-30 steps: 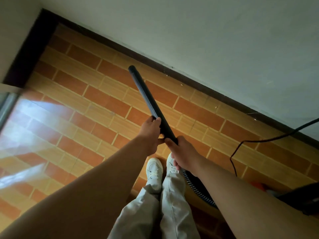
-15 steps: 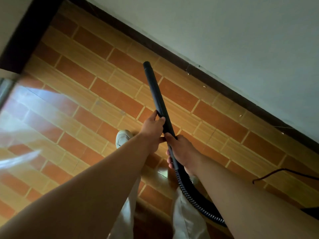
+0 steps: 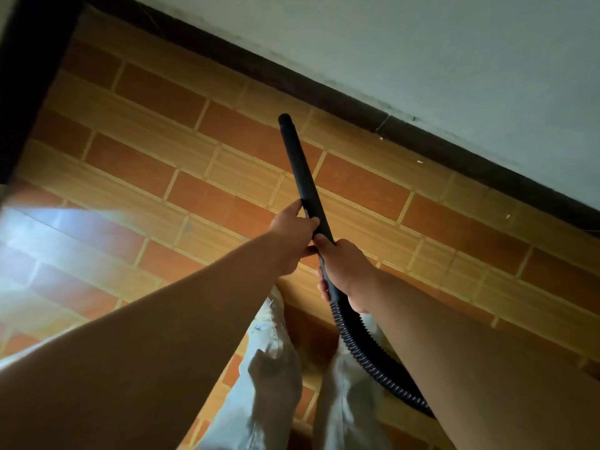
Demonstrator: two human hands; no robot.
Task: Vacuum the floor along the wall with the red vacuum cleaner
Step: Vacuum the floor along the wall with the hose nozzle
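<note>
A black vacuum wand [image 3: 298, 164] slants up from my hands, its tip low over the tiled floor a short way from the dark baseboard [image 3: 357, 108]. My left hand [image 3: 292, 232] grips the wand at its middle. Just below, my right hand [image 3: 345, 271] holds the wand's lower end where the ribbed black hose [image 3: 363, 355] begins. The hose curves down to the right and passes behind my right forearm. The red vacuum body is out of view.
Orange and tan brick-pattern tiles [image 3: 194, 177] cover the floor. A pale wall [image 3: 422, 53] runs diagonally above the baseboard, with small specks of debris [image 3: 419, 162] along it. A dark door frame [image 3: 29, 76] stands at the left. My legs in light trousers [image 3: 269, 368] stand below.
The view has shifted along the wall; the power cord and vacuum body at the right have left the frame. The wand tip has swung right, nearer the baseboard. Both hands keep their grip.
</note>
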